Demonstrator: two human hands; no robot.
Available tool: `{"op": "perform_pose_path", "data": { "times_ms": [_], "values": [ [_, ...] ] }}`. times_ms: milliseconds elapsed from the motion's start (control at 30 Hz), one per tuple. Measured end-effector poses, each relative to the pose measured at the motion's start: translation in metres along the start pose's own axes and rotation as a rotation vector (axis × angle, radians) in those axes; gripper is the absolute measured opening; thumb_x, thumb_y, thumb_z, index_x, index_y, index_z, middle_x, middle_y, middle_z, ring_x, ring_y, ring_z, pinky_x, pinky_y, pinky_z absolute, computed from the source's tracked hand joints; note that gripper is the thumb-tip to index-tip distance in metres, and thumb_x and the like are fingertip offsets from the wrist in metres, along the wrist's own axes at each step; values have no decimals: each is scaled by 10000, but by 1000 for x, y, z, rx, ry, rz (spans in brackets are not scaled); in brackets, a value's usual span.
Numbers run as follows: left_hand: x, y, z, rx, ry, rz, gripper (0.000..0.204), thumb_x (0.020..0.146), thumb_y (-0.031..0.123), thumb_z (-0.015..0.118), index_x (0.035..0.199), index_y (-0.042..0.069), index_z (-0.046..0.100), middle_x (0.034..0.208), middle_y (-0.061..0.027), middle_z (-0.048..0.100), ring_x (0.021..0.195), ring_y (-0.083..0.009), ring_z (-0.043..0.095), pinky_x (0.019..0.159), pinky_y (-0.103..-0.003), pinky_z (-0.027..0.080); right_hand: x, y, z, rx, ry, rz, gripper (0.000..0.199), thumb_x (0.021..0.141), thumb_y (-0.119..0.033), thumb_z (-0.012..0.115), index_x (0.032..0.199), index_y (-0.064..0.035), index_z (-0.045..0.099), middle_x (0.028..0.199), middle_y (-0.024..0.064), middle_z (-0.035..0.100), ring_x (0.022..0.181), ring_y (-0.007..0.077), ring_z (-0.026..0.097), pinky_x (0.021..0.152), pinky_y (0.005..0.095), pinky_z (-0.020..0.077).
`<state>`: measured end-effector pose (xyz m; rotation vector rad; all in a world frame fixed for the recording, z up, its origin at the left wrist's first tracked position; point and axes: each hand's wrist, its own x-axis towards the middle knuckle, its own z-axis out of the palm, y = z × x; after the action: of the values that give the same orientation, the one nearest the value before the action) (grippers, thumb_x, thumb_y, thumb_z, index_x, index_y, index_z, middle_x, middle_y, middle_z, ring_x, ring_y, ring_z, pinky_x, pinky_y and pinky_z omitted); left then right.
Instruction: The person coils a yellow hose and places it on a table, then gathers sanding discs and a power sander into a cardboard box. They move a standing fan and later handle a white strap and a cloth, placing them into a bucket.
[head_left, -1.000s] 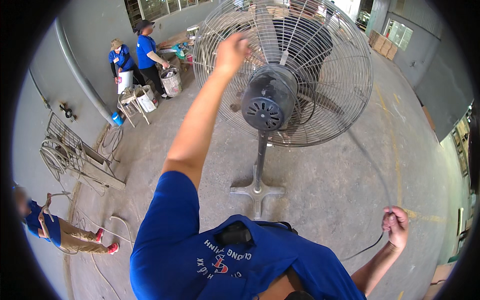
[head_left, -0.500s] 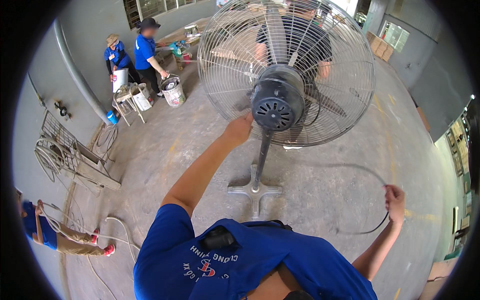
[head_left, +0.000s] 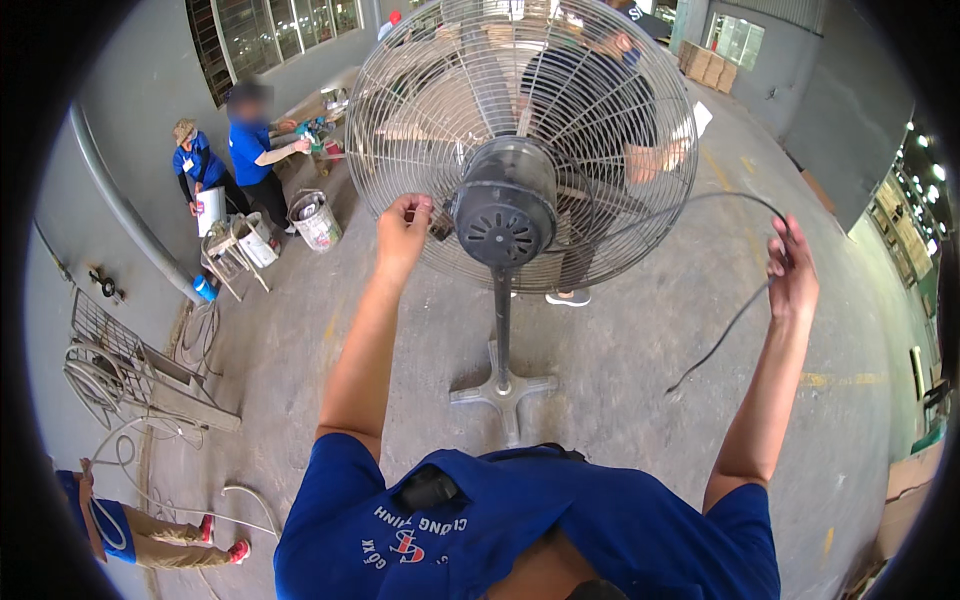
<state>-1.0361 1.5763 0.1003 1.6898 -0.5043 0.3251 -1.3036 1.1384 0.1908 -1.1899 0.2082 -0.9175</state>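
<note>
In front of me stands a large pedestal fan with a round wire guard (head_left: 640,245), a dark motor housing (head_left: 502,235) and a cross-shaped metal foot (head_left: 503,392). My left hand (head_left: 402,240) is raised just left of the motor, apart from it, fingers curled and pinched together; whether anything is between them is hidden. Out to the right, my right hand (head_left: 792,275) holds a thin black power cord (head_left: 722,341). The cord runs from the fan up to this hand, and its free end dangles below, above the floor.
Behind the fan a person in dark clothes (head_left: 570,85) stands close. At left, two people in blue work near a stool (head_left: 237,265) and a paint-stained bucket (head_left: 316,222). A metal rack (head_left: 150,370) leans by the wall. At lower left someone handles a pale hose (head_left: 195,512).
My left hand has come off the motor's side and moved left. My right hand has risen, lifting the cord. A co-worker at the back left has let go of the bucket.
</note>
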Motion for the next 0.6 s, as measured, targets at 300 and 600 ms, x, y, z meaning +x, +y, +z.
{"op": "perform_pose_path", "data": {
  "times_ms": [300,600],
  "values": [
    [-15,72,43,335,-30,638,212,771,101,640,968,24,624,972,-137,571,914,-311,551,802,-369,449,15,-15,195,-104,-505,-17,343,914,-40,375,1246,-35,459,1135,68,564,744,141,612,502,209,384],
    [-62,52,12,-1043,-406,-113,444,956,357,390,1234,17,459,1023,-96,597,1015,-210,560,900,-355,422,-66,86,410,-483,-1053,44,339,893,-66,455,1231,-42,477,1101,100,522,646,164,616,467,231,472]
  ]
}}
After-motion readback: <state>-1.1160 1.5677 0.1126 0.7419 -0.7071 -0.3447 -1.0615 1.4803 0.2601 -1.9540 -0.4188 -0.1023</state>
